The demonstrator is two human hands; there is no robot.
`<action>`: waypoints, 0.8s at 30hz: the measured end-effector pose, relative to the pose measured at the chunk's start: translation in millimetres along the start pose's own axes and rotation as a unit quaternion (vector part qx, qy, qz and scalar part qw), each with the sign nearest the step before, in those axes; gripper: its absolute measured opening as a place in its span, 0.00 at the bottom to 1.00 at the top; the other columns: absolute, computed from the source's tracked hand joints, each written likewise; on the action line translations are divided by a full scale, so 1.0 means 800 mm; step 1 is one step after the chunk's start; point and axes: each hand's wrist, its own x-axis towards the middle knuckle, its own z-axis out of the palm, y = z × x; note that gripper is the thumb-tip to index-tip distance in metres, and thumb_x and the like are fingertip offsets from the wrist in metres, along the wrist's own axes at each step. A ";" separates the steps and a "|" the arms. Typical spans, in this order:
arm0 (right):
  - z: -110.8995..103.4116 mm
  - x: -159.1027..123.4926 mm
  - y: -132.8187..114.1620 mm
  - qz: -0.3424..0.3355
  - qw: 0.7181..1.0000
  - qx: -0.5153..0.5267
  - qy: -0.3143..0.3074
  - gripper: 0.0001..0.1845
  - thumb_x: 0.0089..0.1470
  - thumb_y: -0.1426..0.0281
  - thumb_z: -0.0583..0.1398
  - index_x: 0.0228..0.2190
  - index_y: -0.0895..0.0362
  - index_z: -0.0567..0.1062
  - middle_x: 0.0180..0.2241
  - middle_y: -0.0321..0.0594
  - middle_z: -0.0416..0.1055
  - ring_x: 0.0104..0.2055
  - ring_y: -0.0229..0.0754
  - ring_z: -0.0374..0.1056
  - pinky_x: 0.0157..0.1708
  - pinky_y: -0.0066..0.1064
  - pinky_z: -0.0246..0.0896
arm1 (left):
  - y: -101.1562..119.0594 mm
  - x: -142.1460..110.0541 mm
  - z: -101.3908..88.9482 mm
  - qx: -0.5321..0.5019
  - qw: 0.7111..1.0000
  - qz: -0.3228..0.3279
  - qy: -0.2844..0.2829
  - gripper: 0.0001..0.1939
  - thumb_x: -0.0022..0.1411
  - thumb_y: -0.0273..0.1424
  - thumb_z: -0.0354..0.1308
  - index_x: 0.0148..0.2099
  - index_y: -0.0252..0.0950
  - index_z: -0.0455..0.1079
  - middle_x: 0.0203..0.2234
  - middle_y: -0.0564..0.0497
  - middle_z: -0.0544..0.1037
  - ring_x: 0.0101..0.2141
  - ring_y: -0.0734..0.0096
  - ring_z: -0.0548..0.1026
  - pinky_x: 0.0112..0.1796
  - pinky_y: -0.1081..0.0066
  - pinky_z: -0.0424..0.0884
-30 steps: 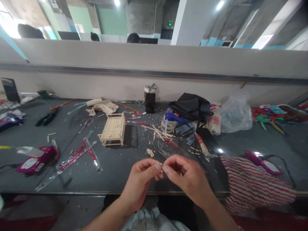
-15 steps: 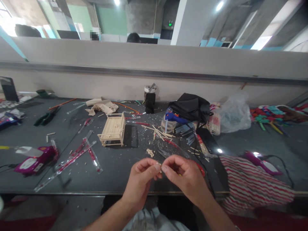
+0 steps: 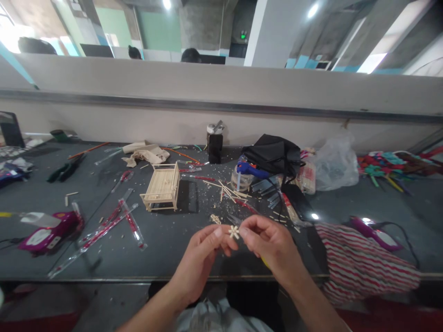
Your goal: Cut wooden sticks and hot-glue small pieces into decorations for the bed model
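Observation:
Between my hands is a small star-shaped piece of pale wooden bits (image 3: 234, 232), like a little flower, above the table's front part. My left hand (image 3: 206, 249) has its curled fingertips against the star's left side and back, thumb bent over the forefinger. My right hand (image 3: 270, 246) pinches at the star's right edge with thumb and forefinger. Below the right palm a yellow handle (image 3: 265, 263) shows; the rest of that tool is hidden. Just beyond my fingers lies a small heap of cut wooden bits (image 3: 216, 219). A miniature stick bed (image 3: 162, 184) stands farther left.
Loose sticks (image 3: 230, 191) lie mid-table near a blue glue gun (image 3: 254, 169) and a black bag (image 3: 273, 150). Red-and-clear plastic wrappers (image 3: 133, 226) and a purple device (image 3: 50, 233) are at left. A striped cloth (image 3: 367, 265) hangs over the right front edge.
The star-shaped piece has turned to show its face, having been mostly hidden by my fingers. My right fingers have shifted slightly upward; the red handle seen under the right hand is now hidden.

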 end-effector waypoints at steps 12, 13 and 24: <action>0.016 -0.007 0.020 -0.144 0.984 -0.057 0.088 0.04 0.54 0.69 0.61 0.29 0.54 0.76 0.23 0.31 0.75 0.22 0.33 0.68 0.22 0.21 0.63 | -0.001 -0.001 0.008 -0.018 0.998 -0.031 0.054 0.08 0.57 0.32 0.63 0.32 0.31 0.76 0.26 0.49 0.76 0.28 0.75 0.69 0.35 0.74 0.64; 0.015 -0.008 0.021 -0.176 0.974 -0.092 0.105 0.03 0.54 0.70 0.61 0.29 0.53 0.76 0.24 0.31 0.75 0.24 0.33 0.69 0.25 0.22 0.64 | -0.001 -0.001 0.007 -0.025 0.998 -0.035 0.051 0.08 0.58 0.32 0.63 0.32 0.31 0.76 0.26 0.49 0.76 0.28 0.75 0.69 0.35 0.74 0.64; 0.003 -0.007 0.011 -0.372 0.903 -0.205 0.067 0.08 0.55 0.79 0.59 0.33 0.54 0.71 0.27 0.31 0.71 0.24 0.31 0.65 0.26 0.23 0.61 | 0.022 -0.006 0.007 -0.039 0.999 -0.023 0.010 0.09 0.60 0.31 0.60 0.31 0.30 0.76 0.24 0.48 0.76 0.28 0.73 0.71 0.35 0.73 0.66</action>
